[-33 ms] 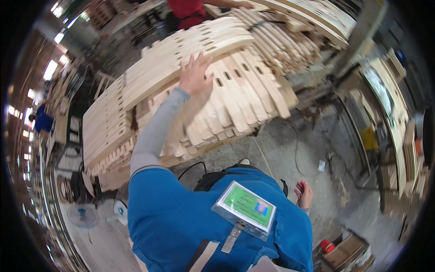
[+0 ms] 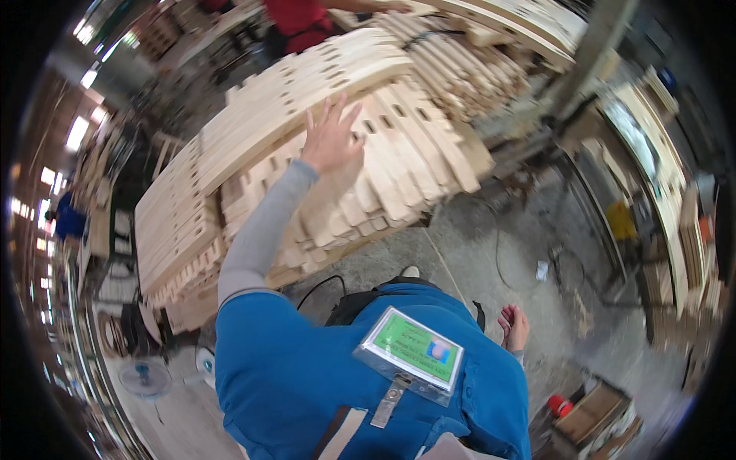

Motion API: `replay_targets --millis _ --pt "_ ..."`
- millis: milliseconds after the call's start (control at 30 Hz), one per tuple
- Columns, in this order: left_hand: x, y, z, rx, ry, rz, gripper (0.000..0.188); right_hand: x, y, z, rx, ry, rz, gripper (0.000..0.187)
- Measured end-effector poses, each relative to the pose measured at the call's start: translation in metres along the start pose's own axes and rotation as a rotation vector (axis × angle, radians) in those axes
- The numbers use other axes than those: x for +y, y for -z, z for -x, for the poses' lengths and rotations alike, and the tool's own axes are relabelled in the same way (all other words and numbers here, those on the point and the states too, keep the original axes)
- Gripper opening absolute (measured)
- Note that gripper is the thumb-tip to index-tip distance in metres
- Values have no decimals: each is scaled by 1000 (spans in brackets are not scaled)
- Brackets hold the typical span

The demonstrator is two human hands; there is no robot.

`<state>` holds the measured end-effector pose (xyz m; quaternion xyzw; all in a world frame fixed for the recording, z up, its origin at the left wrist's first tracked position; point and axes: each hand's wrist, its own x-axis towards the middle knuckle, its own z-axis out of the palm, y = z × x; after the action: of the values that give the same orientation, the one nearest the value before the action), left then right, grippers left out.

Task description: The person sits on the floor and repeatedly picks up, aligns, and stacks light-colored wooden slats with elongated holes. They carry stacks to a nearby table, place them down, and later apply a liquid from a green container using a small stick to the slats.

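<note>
My left hand point(image 2: 333, 142) reaches out over a large stack of pale wooden slats, its fingers spread and nothing held in them. Beneath and beside it lie the nearer slats point(image 2: 395, 180), which have rounded ends and dark oblong slots. Just past my fingertips runs a higher row of slotted slats point(image 2: 264, 126). Whether my palm touches the wood or hovers just above it, I cannot tell. At my right side, away from the stack, hangs my right hand point(image 2: 514, 327); its fingers are loosely curved and a little apart, with nothing visible in them.
Round wooden rods point(image 2: 464, 65) lie bundled beyond the stack, near a post point(image 2: 594, 65). A person in red point(image 2: 299, 21) stands at the far side. On the floor are a fan point(image 2: 144, 378), a cable point(image 2: 498, 253) and a wooden box point(image 2: 594, 414) at the lower right.
The stack has shifted slightly left in view. Against it, my left hand has moved a little to the right and nearer to me, still spread. My right hand has barely moved.
</note>
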<state>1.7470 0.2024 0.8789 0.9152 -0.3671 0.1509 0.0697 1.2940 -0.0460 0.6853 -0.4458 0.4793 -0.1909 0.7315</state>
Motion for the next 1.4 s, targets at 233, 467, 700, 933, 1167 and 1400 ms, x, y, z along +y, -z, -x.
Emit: replay_targets --millis 233,467,700,933,1167,1400 --pt "193 32 52 -72 -521 253 73 42 87 68 204 -12 -106 29" --pt "320 -87 123 -532 -778 333 77 106 122 128 424 -73 -235 26" --pt "361 -224 167 -1100 -643 214 72 145 142 162 631 -138 -435 23" --pt "437 -280 108 -1475 -906 -249 53 140 195 128 857 -49 -617 23" --pt "673 -297 64 -1094 -1097 149 52 117 291 139 1116 25 -651 23" --pt "903 -294 141 -1061 -1575 46 56 125 307 225 1639 80 -992 24"
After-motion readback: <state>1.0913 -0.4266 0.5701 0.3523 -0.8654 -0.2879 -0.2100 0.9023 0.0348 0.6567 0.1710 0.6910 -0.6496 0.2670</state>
